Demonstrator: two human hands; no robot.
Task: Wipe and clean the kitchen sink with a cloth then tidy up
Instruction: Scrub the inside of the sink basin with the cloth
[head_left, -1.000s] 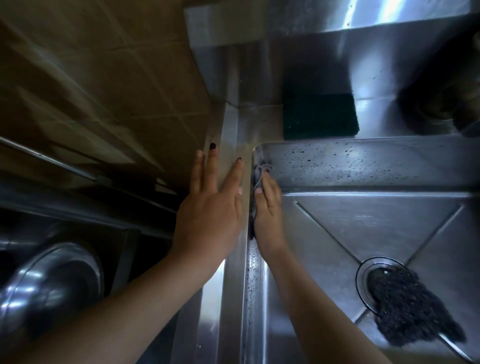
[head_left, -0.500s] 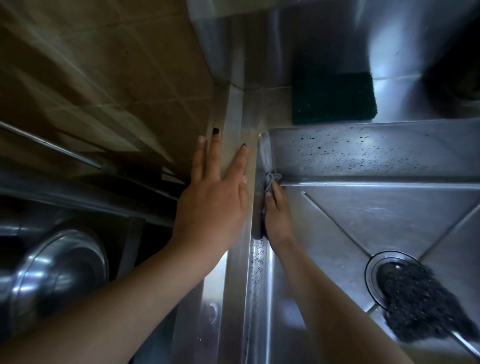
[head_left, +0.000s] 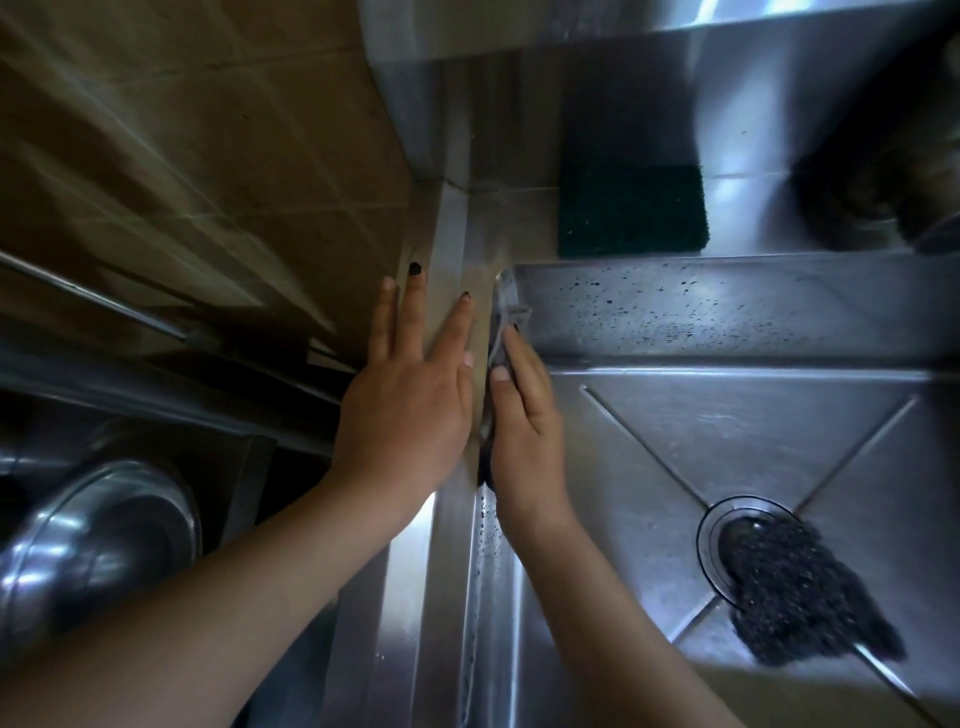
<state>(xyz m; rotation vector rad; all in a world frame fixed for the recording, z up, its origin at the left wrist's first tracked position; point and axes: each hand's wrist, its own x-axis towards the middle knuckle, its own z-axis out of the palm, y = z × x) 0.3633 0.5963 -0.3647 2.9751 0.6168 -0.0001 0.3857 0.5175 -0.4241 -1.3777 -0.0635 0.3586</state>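
The stainless steel sink (head_left: 727, 436) fills the right half of the view, with water drops on its back wall. My right hand (head_left: 524, 426) presses a small grey cloth (head_left: 504, 322) flat against the sink's left inner wall, near the far left corner. Most of the cloth is hidden under the palm. My left hand (head_left: 410, 405) lies flat, fingers spread, on the sink's left rim (head_left: 452, 249), holding nothing.
A dark steel-wool scrubber (head_left: 800, 597) lies over the drain (head_left: 727, 525) at the lower right. A dark green scouring pad (head_left: 631, 210) sits on the ledge behind the sink. A round metal bowl (head_left: 93, 535) is at the lower left, with tiled wall above it.
My right hand with the cloth slid down the left wall, then back up toward the far corner. My left hand stayed on the rim.
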